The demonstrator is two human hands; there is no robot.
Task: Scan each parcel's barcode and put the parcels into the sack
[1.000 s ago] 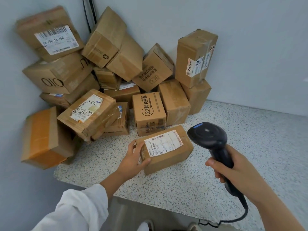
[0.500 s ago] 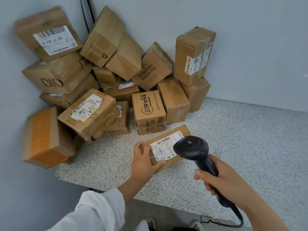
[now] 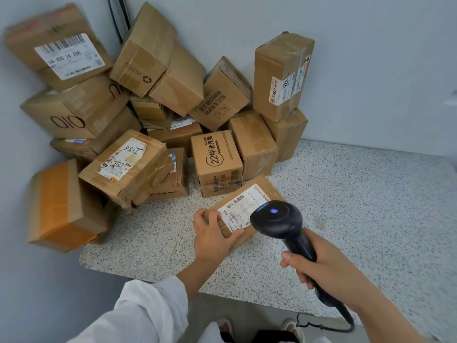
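Parcel (image 3: 243, 203) is lying on worktop (image 3: 371, 194), left hand (image 3: 214, 233) pinching its near end; right hand (image 3: 319, 266) is gripping scanner (image 3: 277, 219) just beside that thumb. Scanner head is crowding the label, thumb overlapping its edge, so the read is probably risking failure

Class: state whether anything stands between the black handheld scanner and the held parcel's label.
Nothing visible does. The black handheld scanner in the right hand hovers over the white label of the brown cardboard parcel; the left hand grips its near end, thumb at the label's edge.
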